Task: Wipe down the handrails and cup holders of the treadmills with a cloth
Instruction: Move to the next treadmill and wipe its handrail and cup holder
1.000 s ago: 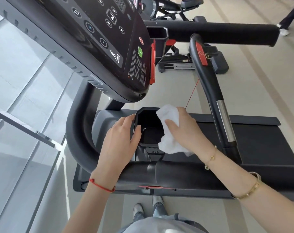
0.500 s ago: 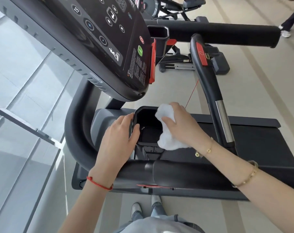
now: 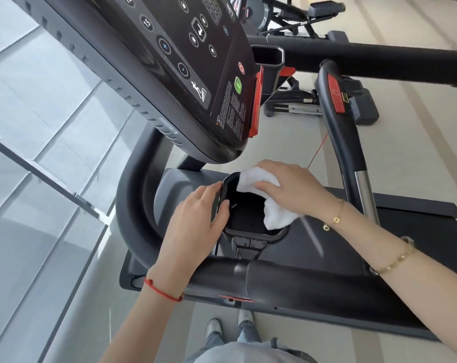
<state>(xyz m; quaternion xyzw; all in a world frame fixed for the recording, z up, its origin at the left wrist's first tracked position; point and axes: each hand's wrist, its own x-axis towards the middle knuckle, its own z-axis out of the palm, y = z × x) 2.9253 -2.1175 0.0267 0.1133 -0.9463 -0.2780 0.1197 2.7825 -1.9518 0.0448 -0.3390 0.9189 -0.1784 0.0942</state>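
The left hand [image 3: 196, 221] grips the left rim of the black cup holder [image 3: 251, 233], fingers curled around it. The right hand [image 3: 293, 189] presses the white cloth [image 3: 272, 208] flat on the far right rim, part hanging inside.

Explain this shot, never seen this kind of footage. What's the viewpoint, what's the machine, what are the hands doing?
The camera sits on a person's head, looking down at their own bare hands. No robot here. The machine is a treadmill: console above, padded handrail across the bottom, belt deck to the right. The left hand steadies the black cup holder by its rim. The right hand presses a white cloth over the holder's far and right rim, wiping it. The person's shoes show below.
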